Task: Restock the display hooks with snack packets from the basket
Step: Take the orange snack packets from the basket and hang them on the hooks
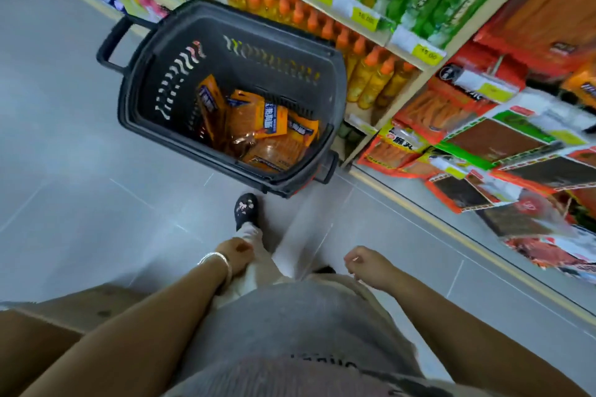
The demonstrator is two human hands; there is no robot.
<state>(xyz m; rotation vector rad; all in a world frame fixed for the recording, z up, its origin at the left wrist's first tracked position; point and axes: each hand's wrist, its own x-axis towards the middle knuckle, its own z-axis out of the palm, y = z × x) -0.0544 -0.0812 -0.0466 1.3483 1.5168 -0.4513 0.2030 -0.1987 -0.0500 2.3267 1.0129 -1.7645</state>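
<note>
While the basket (pixel 206 6) stands beside the shelf (pixel 404 42), left hand (pixel 234 254) and right hand (pixel 366 263) hang loose, empty.

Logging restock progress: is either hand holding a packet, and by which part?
Nothing is held. Left hand and right hand are loosely curled and empty; the snack packets lie in the basket.

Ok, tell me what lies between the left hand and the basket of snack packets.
Head view: the person's own foot in a dark patterned shoe on grey floor, between the left hand and the basket.
</note>
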